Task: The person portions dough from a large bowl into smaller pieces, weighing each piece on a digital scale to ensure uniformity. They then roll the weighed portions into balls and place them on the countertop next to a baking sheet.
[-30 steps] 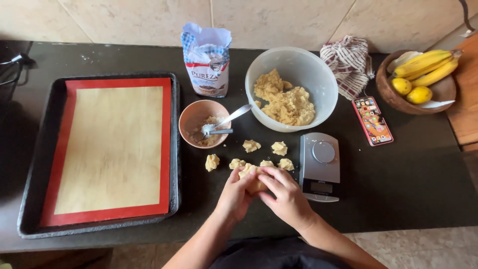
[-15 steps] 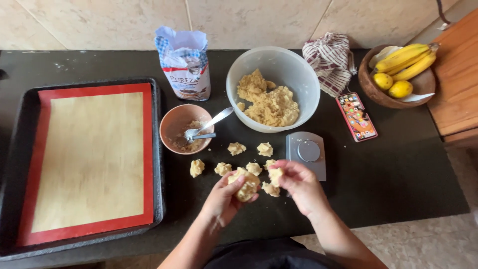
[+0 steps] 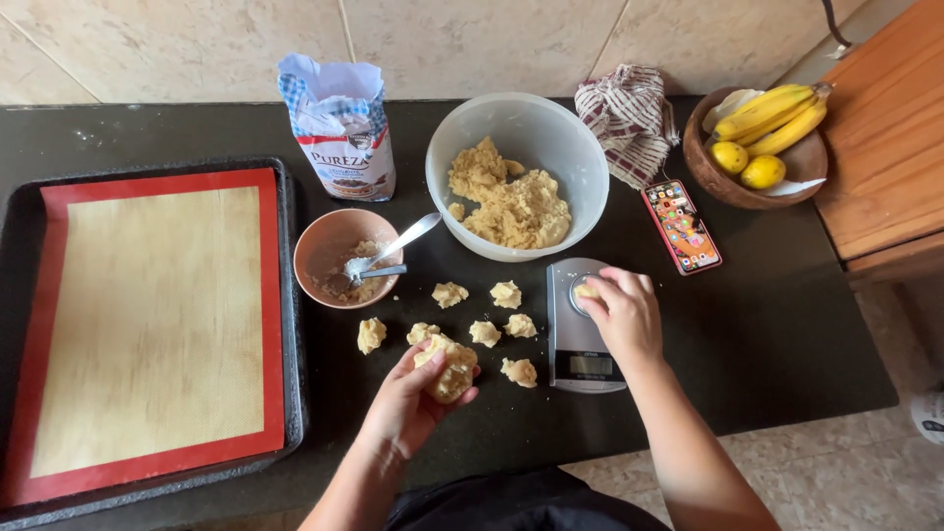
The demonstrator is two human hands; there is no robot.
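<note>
My left hand (image 3: 418, 398) holds a lump of pale dough (image 3: 447, 366) above the dark counter. My right hand (image 3: 621, 313) presses a small piece of dough (image 3: 587, 291) onto the round plate of a grey kitchen scale (image 3: 582, 339). Several small dough pieces (image 3: 495, 326) lie on the counter between my hands and the bowls. A large translucent bowl (image 3: 516, 123) behind them holds more crumbly dough (image 3: 509, 200).
A baking tray (image 3: 289, 295) with a red-edged mat (image 3: 147, 324) lies at the left. A small brown bowl (image 3: 329, 246) with a spoon (image 3: 393, 248), a flour bag (image 3: 339, 128), a checked cloth (image 3: 629, 118), a phone (image 3: 680, 224) and a fruit bowl (image 3: 787, 172) stand around.
My hands, together on one dough lump before, have parted. The right hand carried a pinched-off piece right to the scale; the left stays with the lump.
</note>
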